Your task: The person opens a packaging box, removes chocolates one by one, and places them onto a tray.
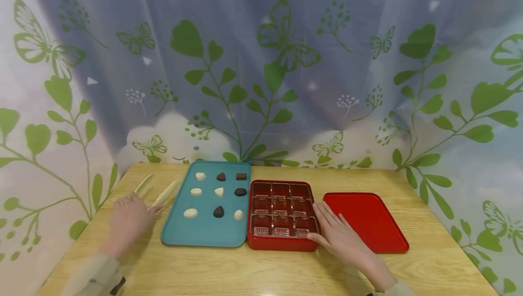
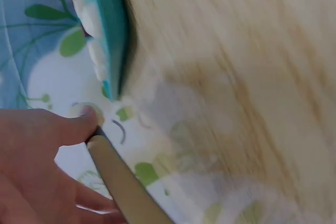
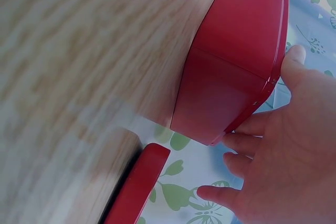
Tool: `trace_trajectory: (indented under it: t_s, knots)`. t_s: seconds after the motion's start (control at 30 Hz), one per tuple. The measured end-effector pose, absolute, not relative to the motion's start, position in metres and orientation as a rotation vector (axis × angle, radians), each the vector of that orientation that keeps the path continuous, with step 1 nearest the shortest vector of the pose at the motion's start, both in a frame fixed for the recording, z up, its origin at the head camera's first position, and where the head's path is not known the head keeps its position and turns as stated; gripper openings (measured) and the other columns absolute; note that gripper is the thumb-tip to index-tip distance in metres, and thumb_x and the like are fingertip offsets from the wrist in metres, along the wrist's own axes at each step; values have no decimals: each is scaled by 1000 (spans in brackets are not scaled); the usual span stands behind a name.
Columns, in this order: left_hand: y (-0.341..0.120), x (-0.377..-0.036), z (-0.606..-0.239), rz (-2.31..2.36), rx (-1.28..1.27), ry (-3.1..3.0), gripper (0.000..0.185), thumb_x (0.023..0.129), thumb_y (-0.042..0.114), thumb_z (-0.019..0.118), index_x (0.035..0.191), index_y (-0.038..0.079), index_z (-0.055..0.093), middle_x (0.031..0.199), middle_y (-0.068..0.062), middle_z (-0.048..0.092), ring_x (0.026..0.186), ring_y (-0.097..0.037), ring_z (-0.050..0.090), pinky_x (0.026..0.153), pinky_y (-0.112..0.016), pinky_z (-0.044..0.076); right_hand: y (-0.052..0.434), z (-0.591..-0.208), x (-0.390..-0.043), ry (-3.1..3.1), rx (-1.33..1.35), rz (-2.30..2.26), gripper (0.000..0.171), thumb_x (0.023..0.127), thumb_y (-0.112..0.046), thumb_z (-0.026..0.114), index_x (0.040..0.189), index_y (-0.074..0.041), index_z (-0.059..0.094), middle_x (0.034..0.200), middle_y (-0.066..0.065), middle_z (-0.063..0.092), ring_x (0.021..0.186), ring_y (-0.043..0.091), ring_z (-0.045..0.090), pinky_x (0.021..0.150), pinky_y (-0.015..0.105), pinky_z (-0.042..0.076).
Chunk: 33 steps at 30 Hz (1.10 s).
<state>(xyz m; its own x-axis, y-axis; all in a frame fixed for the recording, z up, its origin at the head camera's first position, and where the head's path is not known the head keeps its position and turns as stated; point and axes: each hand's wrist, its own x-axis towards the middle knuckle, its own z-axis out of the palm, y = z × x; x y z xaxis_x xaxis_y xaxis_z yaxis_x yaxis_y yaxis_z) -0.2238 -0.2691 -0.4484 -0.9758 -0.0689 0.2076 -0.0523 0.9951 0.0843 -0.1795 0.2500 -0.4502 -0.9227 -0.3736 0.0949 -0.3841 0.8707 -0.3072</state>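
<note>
My left hand (image 1: 131, 216) holds a pair of cream tongs (image 1: 165, 194), its two arms spread apart and pointing away from me. In the left wrist view, the thumb lies against one tan arm of the tongs (image 2: 123, 179). Just to the right is a teal tray (image 1: 200, 237) bearing several white and dark chocolates (image 1: 219, 211) in rows. My right hand (image 1: 339, 237) rests with straight fingers along the right side of a red box (image 1: 282, 243). Inside the box sits a clear divided insert (image 1: 281, 216); its compartments hold nothing. The right wrist view shows the thumb at the rim of the box (image 3: 231, 61).
A red lid (image 1: 367, 221) lies flat on the wooden table (image 1: 212, 268), right of the box. The tray and box stand side by side, edges close together. Behind the table hangs a curtain (image 1: 245, 60) printed with leaves and butterflies.
</note>
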Motion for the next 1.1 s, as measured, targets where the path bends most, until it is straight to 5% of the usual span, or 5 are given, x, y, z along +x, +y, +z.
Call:
trace_trajectory:
  t_s: [0.17, 0.27, 0.73, 1.0, 1.1]
  knots:
    - [-285, -232, -451, -141, 187, -3094, 89, 103, 53, 47, 92, -36, 46, 83, -45, 51, 72, -50, 59, 55, -49, 54, 249, -451, -180, -3010, 614, 509, 85, 101, -55, 52, 161, -2, 22, 166, 18, 19, 153, 38, 17, 116, 68, 22]
    - [-290, -237, -452, -166, 244, -3151, 88, 102, 57, 45, 83, -28, 51, 82, -42, 50, 71, -46, 58, 55, -44, 52, 249, -451, -180, -3011, 616, 519, 85, 101, -55, 52, 161, -2, 22, 166, 18, 19, 153, 38, 16, 116, 68, 22]
    - [-280, -236, -449, -101, 283, -3171, 92, 100, 66, 42, 83, -22, 63, 85, -42, 54, 72, -43, 61, 56, -45, 51, 245, -448, -181, -3017, 630, 524, 86, 101, -55, 51, 161, -2, 21, 167, 16, 17, 154, 38, 16, 117, 68, 21]
    - [-273, -224, -442, -203, 274, -3216, 82, 101, 69, 32, 55, 5, 55, 65, -19, 54, 57, -22, 51, 49, -29, 37, 246, -446, -181, -3011, 617, 531, 86, 101, -55, 52, 161, -1, 21, 167, 17, 17, 153, 39, 16, 116, 68, 21]
    - [-271, -221, -442, -194, 268, -3194, 86, 103, 67, 30, 65, -3, 63, 69, -25, 57, 59, -26, 54, 48, -31, 39, 247, -447, -181, -3011, 611, 537, 86, 101, -55, 52, 160, -1, 21, 167, 18, 18, 153, 40, 16, 116, 68, 21]
